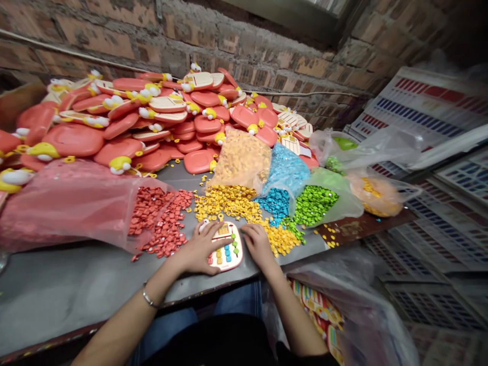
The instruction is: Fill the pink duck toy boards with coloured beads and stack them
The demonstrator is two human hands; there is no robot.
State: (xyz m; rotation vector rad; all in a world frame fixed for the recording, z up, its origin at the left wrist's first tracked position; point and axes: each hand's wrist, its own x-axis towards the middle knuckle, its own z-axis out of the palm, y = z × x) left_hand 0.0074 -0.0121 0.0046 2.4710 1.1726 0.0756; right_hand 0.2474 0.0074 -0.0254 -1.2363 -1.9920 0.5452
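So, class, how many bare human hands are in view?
2: the left hand, over the rounded white plastic board, and the right hand, by the board's right edge.

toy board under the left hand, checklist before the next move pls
1. Toy board on the table: ok.
2. Left hand on the board: ok, fingers spread across it.
3. Right hand free: cannot tell, fingertip contents unclear.
4. Loose red pieces, yellow pieces, blue pieces, green pieces nearby: ok.
5. Colours kept apart: not ok, yellow and green meet.
6. All board pieces seated: cannot tell, hand covers some.
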